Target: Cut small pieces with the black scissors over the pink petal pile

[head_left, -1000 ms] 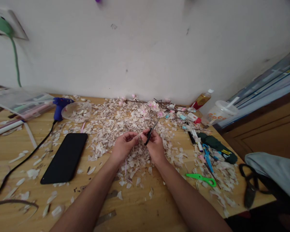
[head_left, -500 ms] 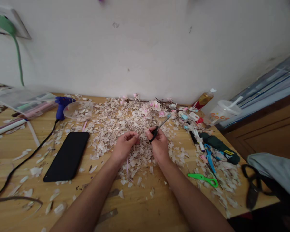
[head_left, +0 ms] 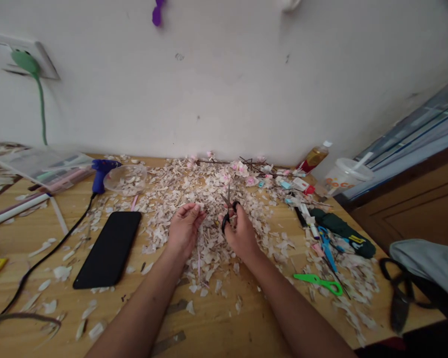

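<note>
My right hand (head_left: pixel 239 233) grips a pair of black-handled scissors (head_left: pixel 228 203), with fingers through the loops and the blades parted, pointing toward the wall. To the left of it, my left hand (head_left: pixel 186 224) pinches a small pale petal-like piece (head_left: pixel 199 206) between thumb and fingers. Both hands are just above a wide heap of whitish, dry flakes (head_left: pixel 212 248) spread over the wooden table. Beyond them, along the wall, lie thin brown twigs bearing pink and white blossoms (head_left: pixel 241 168).
Left of my arms are a black phone (head_left: pixel 108 250), a blue glue gun (head_left: pixel 101 175) with its cord, and a clear bowl (head_left: pixel 126 180) of flakes. On the right lie green scissors (head_left: pixel 318 282), blue scissors (head_left: pixel 326 248), a dark green pouch (head_left: pixel 341 231), a plastic cup (head_left: pixel 345 176) and a bottle (head_left: pixel 315 155).
The scissors have turned in my right hand, from lying closed across the palm to blades apart and fingers in the loops. My left hand has shifted slightly left, and the camera view has tilted up.
</note>
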{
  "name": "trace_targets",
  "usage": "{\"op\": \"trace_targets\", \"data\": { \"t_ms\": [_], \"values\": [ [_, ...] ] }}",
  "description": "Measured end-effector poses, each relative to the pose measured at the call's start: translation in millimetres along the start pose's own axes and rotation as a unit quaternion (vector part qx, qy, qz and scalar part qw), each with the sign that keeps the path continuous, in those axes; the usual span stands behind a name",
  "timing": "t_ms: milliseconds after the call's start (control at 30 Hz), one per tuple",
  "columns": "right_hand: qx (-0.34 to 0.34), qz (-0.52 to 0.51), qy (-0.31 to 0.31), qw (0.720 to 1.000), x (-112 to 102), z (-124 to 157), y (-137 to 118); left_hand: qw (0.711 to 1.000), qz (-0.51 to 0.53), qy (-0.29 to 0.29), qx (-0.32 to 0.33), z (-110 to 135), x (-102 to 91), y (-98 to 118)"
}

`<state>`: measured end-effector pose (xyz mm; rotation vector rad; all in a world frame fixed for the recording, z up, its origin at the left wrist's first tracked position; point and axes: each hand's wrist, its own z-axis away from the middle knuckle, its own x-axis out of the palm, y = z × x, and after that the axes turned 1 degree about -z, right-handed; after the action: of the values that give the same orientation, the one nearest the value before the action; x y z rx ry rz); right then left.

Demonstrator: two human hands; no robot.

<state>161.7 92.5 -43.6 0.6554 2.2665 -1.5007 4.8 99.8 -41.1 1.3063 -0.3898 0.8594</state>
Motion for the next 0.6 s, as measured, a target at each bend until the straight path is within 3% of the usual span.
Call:
{"op": "trace_targets", "data": {
  "t_ms": [367,600],
  "values": [
    [-0.047,0.036,-0.003,0.998,6.7,0.7,11.9,0.999,0.032,-0.035,-0.014,4.5,8.3,5.9],
    [-0.085,0.09,-0.062,0.99,1.6,1.8,5.5,0.998,0.053,-0.022,-0.019,5.9,9.6,9.1]
  ]
}}
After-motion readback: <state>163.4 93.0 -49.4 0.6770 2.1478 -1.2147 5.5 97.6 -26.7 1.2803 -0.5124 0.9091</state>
